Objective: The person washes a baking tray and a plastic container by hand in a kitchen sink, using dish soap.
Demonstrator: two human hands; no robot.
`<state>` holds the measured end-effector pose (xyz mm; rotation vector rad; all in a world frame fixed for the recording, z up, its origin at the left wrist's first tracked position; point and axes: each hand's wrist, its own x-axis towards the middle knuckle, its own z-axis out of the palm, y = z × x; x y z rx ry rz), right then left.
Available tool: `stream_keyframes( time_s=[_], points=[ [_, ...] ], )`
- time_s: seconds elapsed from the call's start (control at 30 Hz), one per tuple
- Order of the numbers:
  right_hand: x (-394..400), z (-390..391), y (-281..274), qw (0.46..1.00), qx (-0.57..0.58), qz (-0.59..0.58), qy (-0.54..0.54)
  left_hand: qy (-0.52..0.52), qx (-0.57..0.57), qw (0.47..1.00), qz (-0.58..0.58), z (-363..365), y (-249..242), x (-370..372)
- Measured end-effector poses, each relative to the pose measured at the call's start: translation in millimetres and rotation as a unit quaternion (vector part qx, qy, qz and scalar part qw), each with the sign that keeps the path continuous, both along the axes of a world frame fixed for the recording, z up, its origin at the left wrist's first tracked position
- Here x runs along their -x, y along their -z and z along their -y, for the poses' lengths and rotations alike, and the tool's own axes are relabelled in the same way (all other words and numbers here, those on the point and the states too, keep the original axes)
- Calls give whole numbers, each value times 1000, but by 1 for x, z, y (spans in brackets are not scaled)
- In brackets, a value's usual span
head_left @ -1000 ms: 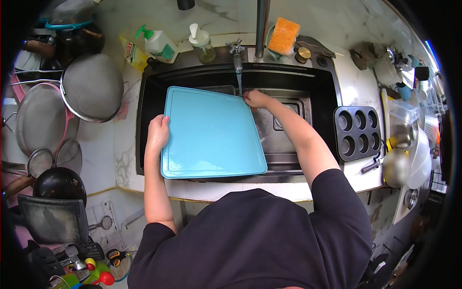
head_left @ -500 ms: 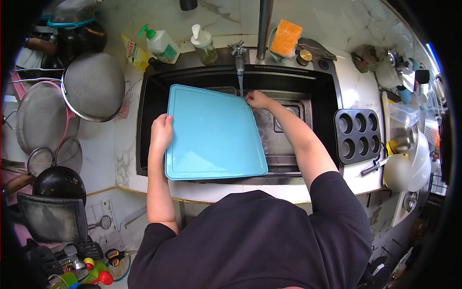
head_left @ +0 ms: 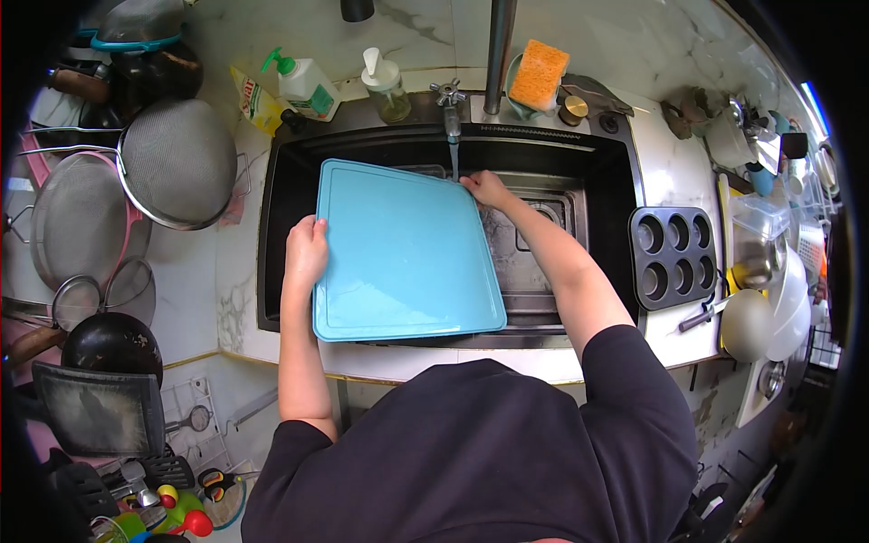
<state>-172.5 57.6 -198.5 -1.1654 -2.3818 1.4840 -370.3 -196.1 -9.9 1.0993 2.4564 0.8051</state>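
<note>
A light blue cutting board (head_left: 407,253) with a groove along its edges lies tilted over the left part of the black sink (head_left: 608,172). My left hand (head_left: 307,246) grips its left edge, thumb on top and fingers hidden beneath. At the far right corner of the board, my right hand (head_left: 487,189) is closed with thumb and fingers pinched on the corner. Just beyond that corner, water runs in a thin stream from the faucet (head_left: 451,113). The board's surface looks wet and shiny near its front edge.
Behind the sink stand a green-pump bottle (head_left: 308,89), a clear soap dispenser (head_left: 385,86) and an orange sponge (head_left: 539,74) in a holder. A muffin tin (head_left: 674,256) and a dark-handled knife (head_left: 701,315) lie right. Strainers (head_left: 176,163) and pans hang left.
The board looks almost unmoved, shifted very slightly in the view. My right hand's fingers have turned a little at the corner; my left hand keeps its hold.
</note>
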Motion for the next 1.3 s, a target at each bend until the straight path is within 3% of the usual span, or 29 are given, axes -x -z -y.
stream_keyframes(
  time_s=[0.1,0.17,0.3,0.37,0.5,0.53,0.6,0.67,0.7,0.77,0.9,1.03,1.1,1.2,1.3],
  points=[
    [2,-2,15,998,20,-5,56,-10,22,1000,-2,0,6,4],
    [3,-9,55,975,127,-157,97,-16,0,1000,-25,0,17,8],
    [-11,7,36,925,260,-186,206,-15,-45,999,-9,-5,42,7],
    [-29,13,25,799,493,-250,237,-10,-106,994,-5,-10,61,3],
    [-84,14,28,814,504,-256,131,11,-119,992,50,-23,104,0],
    [-91,20,7,814,505,-253,135,28,-115,989,86,-29,119,1],
    [-99,31,-34,809,444,-251,291,52,-84,988,116,-39,142,1],
    [-123,16,-20,868,350,-237,259,56,-64,981,174,-53,175,-4],
    [-128,20,-40,866,340,-253,267,54,-72,967,238,-58,194,-6],
    [-137,13,-28,869,281,-264,309,24,-65,962,263,-68,185,-30],
    [-155,14,-66,889,218,-249,317,-23,-109,942,315,-89,202,-56],
    [-156,15,-74,854,218,-307,360,-6,-99,944,314,-94,195,-78],
    [-158,13,-63,832,206,-356,372,9,-108,972,207,-94,186,-89],
    [-164,13,-40,823,209,-360,386,-10,-137,976,172,-99,206,-83],
    [-163,21,-23,781,290,-376,406,15,-168,972,166,-97,194,-75]
  ],
)
